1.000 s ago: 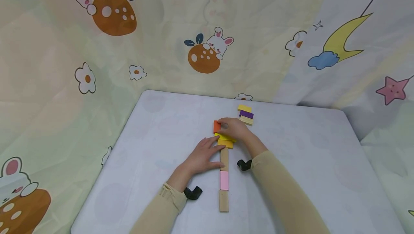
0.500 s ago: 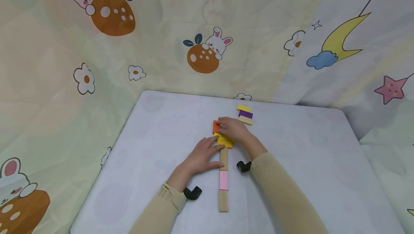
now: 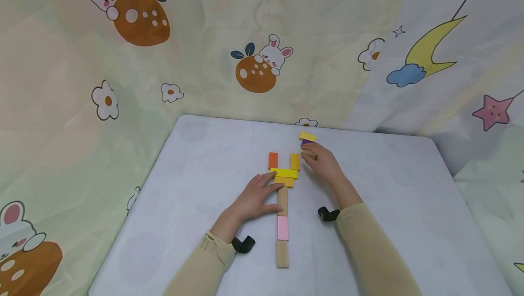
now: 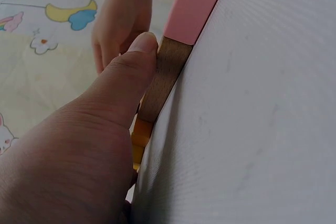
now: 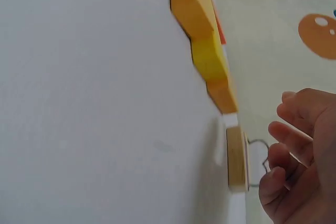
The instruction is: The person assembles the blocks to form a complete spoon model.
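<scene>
On the white table lies a figure of flat wooden blocks. Its column has a plain wood block (image 3: 282,254), a pink block (image 3: 283,228) and another plain block (image 3: 283,203). Above these are an orange block (image 3: 286,182) and a yellow block (image 3: 288,173), topped by a red-orange block (image 3: 273,160) and a second orange block (image 3: 294,161). My left hand (image 3: 254,198) rests along the column's left side, fingers spread, thumb by the upper plain block. My right hand (image 3: 325,162), fingers loosely bent, hovers beside a loose plain block (image 5: 238,158) with nothing between them.
Behind the right fingertips lie a purple block (image 3: 308,142) and a yellow block (image 3: 307,136), close to the table's back edge. A cartoon-printed cloth (image 3: 213,50) rises behind the table (image 3: 196,168).
My right hand has left the top of the figure and moved right to the loose blocks, uncovering the upper orange block. The left hand has stayed in place.
</scene>
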{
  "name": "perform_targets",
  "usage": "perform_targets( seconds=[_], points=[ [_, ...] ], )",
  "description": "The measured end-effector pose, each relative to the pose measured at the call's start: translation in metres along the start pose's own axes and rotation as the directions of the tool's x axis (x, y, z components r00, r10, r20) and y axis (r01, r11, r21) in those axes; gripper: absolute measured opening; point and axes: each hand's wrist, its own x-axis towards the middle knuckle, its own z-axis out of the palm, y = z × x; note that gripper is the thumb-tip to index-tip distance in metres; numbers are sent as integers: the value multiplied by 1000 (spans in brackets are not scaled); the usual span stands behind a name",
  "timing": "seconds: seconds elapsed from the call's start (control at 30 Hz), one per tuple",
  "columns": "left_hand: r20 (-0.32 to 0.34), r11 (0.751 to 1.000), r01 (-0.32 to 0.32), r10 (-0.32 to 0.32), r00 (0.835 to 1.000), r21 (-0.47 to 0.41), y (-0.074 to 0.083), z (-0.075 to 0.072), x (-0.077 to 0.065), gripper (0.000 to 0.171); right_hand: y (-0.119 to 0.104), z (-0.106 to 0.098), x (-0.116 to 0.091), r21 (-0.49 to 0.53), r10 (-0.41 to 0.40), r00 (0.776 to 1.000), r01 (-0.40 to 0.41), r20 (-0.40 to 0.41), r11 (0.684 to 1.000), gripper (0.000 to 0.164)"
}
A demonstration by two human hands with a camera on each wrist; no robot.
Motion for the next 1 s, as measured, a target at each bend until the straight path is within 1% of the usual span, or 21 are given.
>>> perform_targets(
  seconds=[0.07,0.17,0.27,0.4,0.5,0.67,0.8,0.9,1.0],
  points=[
    [1,1000,2,-2,1000,-1,0,0,0,76,10,-4,-4,21,4,1000,-4,-17,1000,41],
    [4,1000,11,-11,1000,1,0,1,0,76,24,-6,-7,35,17,1000,-16,-16,999,43],
    [10,1000,23,-23,1000,-2,0,2,0,76,35,-6,-10,49,56,998,-55,-2,997,46],
    [10,999,32,-32,999,-11,0,3,1,75,44,-4,-13,86,99,995,-99,4,991,48],
    [3,1000,28,-28,1000,-12,0,3,1,75,47,-3,-16,89,75,997,-74,-14,993,47],
    [2,1000,29,-29,1000,-9,1,2,1,75,50,0,-19,69,7,999,-3,-54,998,40],
    [7,999,31,-31,999,-12,1,2,1,75,54,4,-22,103,-28,994,39,-106,994,32],
    [10,1000,30,-29,1000,-8,0,3,1,76,57,7,-24,135,-32,988,53,-151,989,28],
    [15,999,31,-30,999,-10,0,4,1,76,60,10,-25,149,-11,984,38,-180,988,28]
  ],
)
